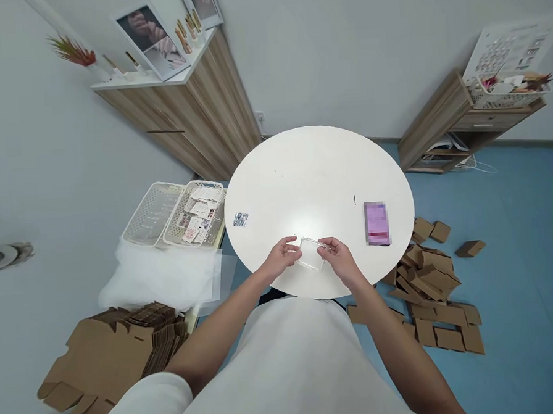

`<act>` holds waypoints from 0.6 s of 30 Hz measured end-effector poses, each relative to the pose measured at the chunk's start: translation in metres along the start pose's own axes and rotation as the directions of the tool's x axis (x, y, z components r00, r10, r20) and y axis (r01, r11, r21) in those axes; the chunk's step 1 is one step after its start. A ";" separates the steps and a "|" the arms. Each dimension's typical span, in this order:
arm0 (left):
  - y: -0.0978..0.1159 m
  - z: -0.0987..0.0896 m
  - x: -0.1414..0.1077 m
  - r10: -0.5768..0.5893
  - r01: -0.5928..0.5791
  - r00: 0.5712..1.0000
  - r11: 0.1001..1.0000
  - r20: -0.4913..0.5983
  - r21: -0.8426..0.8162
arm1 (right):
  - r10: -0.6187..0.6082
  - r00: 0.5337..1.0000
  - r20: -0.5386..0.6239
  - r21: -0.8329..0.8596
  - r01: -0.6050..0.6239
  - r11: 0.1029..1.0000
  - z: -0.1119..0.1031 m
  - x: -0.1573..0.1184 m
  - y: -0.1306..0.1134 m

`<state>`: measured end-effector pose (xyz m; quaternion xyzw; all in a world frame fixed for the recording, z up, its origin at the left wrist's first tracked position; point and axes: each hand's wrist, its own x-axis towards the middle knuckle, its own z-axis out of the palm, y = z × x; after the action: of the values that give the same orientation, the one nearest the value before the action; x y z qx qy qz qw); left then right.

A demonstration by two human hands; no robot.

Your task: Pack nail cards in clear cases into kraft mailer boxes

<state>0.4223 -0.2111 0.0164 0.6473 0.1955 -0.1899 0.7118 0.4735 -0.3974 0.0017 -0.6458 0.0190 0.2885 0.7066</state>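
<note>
A clear, shallow plastic box is held low over the near edge of the round white table. My left hand is closed on the left side of the box, thumb and fingertips at its edge. On the opposite side, my right hand grips the box between thumb and fingers. What is inside the box, if anything, I cannot make out. To the left on the table lies a cluster of small blue-grey pieces. A blurred purple, flat item lies to the right, with a tiny dark object near it.
Left of the table are two white baskets, one holding printed cards, then white translucent bags and flattened cardboard boxes. Folded brown boxes lie on the blue floor at right. Wooden cabinets stand by the wall.
</note>
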 end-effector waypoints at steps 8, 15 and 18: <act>-0.009 -0.001 0.011 -0.035 0.036 0.997 0.999 0.073 -0.015 | 0.019 0.998 -0.064 -0.045 -0.021 0.999 0.003 0.004 0.008; -0.008 -0.019 0.013 -0.025 0.033 0.996 0.994 0.080 -0.101 | -0.012 0.999 -0.031 -0.115 0.009 0.993 0.017 -0.010 0.007; -0.008 -0.026 0.017 -0.011 0.018 0.996 0.997 0.092 -0.081 | -0.029 1.000 0.000 -0.162 0.028 0.986 0.023 -0.014 0.010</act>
<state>0.4318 -0.1860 -0.0017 0.6070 0.1750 -0.2162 0.7444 0.4495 -0.3813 0.0023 -0.7018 -0.0128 0.2781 0.6557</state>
